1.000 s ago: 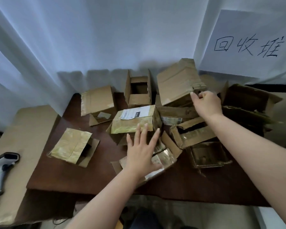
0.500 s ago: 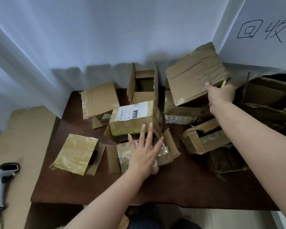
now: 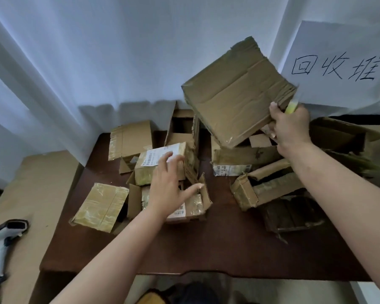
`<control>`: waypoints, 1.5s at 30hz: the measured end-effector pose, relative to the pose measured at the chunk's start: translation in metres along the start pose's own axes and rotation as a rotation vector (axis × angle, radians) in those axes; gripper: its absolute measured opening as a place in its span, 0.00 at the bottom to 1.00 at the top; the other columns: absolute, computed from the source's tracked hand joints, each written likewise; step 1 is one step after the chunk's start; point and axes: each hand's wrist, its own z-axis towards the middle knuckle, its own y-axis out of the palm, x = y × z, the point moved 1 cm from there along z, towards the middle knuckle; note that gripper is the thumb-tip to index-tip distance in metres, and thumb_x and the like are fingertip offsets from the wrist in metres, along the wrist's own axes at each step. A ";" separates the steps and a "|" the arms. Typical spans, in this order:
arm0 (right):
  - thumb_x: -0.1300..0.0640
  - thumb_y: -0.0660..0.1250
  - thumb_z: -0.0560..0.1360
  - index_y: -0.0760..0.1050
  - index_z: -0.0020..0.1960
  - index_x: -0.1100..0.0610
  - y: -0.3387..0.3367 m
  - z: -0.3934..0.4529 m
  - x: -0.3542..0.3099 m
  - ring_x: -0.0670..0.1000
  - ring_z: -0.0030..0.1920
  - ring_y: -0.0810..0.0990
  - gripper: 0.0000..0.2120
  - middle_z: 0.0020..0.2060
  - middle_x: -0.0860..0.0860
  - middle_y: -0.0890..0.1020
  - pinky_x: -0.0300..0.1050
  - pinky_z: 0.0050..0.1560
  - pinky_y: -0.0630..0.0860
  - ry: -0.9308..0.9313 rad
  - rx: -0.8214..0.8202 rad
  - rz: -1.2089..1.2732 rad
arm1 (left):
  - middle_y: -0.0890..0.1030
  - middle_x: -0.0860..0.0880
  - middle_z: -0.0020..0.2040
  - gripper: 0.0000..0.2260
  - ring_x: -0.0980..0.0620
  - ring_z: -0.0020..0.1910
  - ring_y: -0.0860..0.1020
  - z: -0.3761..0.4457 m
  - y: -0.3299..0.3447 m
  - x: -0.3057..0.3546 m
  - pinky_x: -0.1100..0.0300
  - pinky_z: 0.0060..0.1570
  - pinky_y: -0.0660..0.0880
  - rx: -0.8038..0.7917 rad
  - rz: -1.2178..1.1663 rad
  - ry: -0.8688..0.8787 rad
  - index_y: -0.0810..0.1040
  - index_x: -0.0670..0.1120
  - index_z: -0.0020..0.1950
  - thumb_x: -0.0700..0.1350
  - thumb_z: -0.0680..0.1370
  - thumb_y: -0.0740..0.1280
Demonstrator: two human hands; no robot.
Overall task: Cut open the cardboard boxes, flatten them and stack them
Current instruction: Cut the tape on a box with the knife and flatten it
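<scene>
My right hand point(image 3: 289, 125) grips the lower right corner of a large cardboard box point(image 3: 235, 93) and holds it tilted in the air above the pile; a yellow-handled cutter point(image 3: 292, 105) sticks up out of the same fist. My left hand point(image 3: 169, 185) hovers with spread fingers over a labelled box point(image 3: 160, 160) and an opened taped box point(image 3: 192, 204) at the table's middle, holding nothing. Several more cardboard boxes lie on the dark brown table point(image 3: 206, 249), some opened, some taped.
A flat taped box point(image 3: 101, 206) lies at the left of the table. A side table covered in cardboard point(image 3: 31, 194) carries a barcode scanner point(image 3: 2, 242). White curtains hang behind, with a handwritten paper sign point(image 3: 338, 66) at the upper right. Crumpled boxes point(image 3: 342, 137) pile up at the right.
My right hand has lifted the large box up off the pile and tilted it. My left hand has moved slightly forward over the middle boxes.
</scene>
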 end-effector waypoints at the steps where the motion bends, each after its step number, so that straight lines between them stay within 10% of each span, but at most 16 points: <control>1: 0.58 0.63 0.79 0.70 0.43 0.53 -0.004 0.000 -0.006 0.44 0.26 0.71 0.07 0.34 0.48 0.74 0.39 0.24 0.68 0.034 -0.047 0.013 | 0.61 0.44 0.71 0.39 0.45 0.72 0.64 0.011 -0.012 0.006 0.45 0.70 0.67 0.109 -0.129 -0.008 0.62 0.48 0.71 0.66 0.69 0.70; 9: 0.63 0.60 0.80 0.71 0.43 0.59 -0.022 -0.007 -0.028 0.43 0.18 0.62 0.07 0.21 0.49 0.68 0.33 0.18 0.60 0.379 -0.155 0.026 | 0.64 0.54 0.74 0.53 0.55 0.73 0.66 0.062 -0.090 0.048 0.48 0.69 0.68 0.013 -0.603 0.046 0.54 0.57 0.77 0.57 0.60 0.81; 14: 0.67 0.58 0.77 0.75 0.59 0.63 -0.016 -0.003 -0.031 0.50 0.33 0.70 0.13 0.40 0.54 0.78 0.42 0.35 0.65 0.467 -0.029 -0.035 | 0.74 0.57 0.67 0.54 0.60 0.65 0.74 0.070 -0.109 0.055 0.61 0.62 0.74 -0.201 -0.576 0.215 0.55 0.51 0.78 0.44 0.59 0.83; 20: 0.62 0.57 0.81 0.68 0.39 0.59 0.008 0.010 -0.032 0.49 0.31 0.70 0.12 0.34 0.53 0.71 0.35 0.24 0.70 0.502 -0.021 -0.164 | 0.82 0.60 0.53 0.34 0.57 0.56 0.80 0.104 -0.129 0.048 0.64 0.54 0.75 -0.099 -0.647 0.300 0.73 0.52 0.65 0.49 0.60 0.81; 30: 0.50 0.65 0.78 0.68 0.67 0.64 0.013 0.017 -0.025 0.57 0.49 0.79 0.23 0.51 0.58 0.79 0.47 0.43 0.73 0.445 0.146 -0.214 | 0.80 0.45 0.56 0.18 0.44 0.56 0.80 0.138 -0.123 0.046 0.44 0.56 0.78 -0.323 -0.927 0.155 0.75 0.49 0.60 0.49 0.72 0.73; 33: 0.50 0.62 0.80 0.61 0.71 0.65 0.002 0.020 -0.031 0.59 0.61 0.74 0.27 0.61 0.59 0.74 0.47 0.51 0.70 0.356 0.181 -0.300 | 0.84 0.47 0.51 0.16 0.45 0.51 0.82 0.144 -0.124 0.051 0.43 0.54 0.79 -0.176 -0.854 0.134 0.79 0.46 0.55 0.48 0.70 0.75; 36: 0.57 0.59 0.80 0.64 0.61 0.61 0.002 0.021 -0.056 0.55 0.51 0.75 0.13 0.47 0.54 0.73 0.44 0.45 0.72 0.071 0.238 -0.367 | 0.85 0.48 0.45 0.13 0.45 0.47 0.83 0.152 -0.119 0.059 0.40 0.52 0.79 -0.031 -0.802 0.059 0.83 0.48 0.49 0.51 0.68 0.77; 40: 0.57 0.60 0.81 0.71 0.50 0.57 0.026 -0.012 -0.107 0.45 0.30 0.74 0.04 0.37 0.49 0.75 0.38 0.29 0.72 -0.445 -0.086 -0.433 | 0.86 0.52 0.43 0.12 0.50 0.46 0.84 0.158 -0.113 0.075 0.44 0.51 0.80 0.020 -0.713 0.015 0.85 0.51 0.49 0.52 0.68 0.75; 45: 0.58 0.67 0.77 0.78 0.49 0.56 0.032 -0.035 -0.100 0.44 0.37 0.77 0.03 0.39 0.46 0.79 0.37 0.39 0.72 -0.657 -0.277 -0.722 | 0.85 0.54 0.41 0.07 0.49 0.46 0.83 0.160 -0.116 0.097 0.44 0.52 0.79 0.026 -0.656 0.048 0.84 0.63 0.42 0.50 0.71 0.68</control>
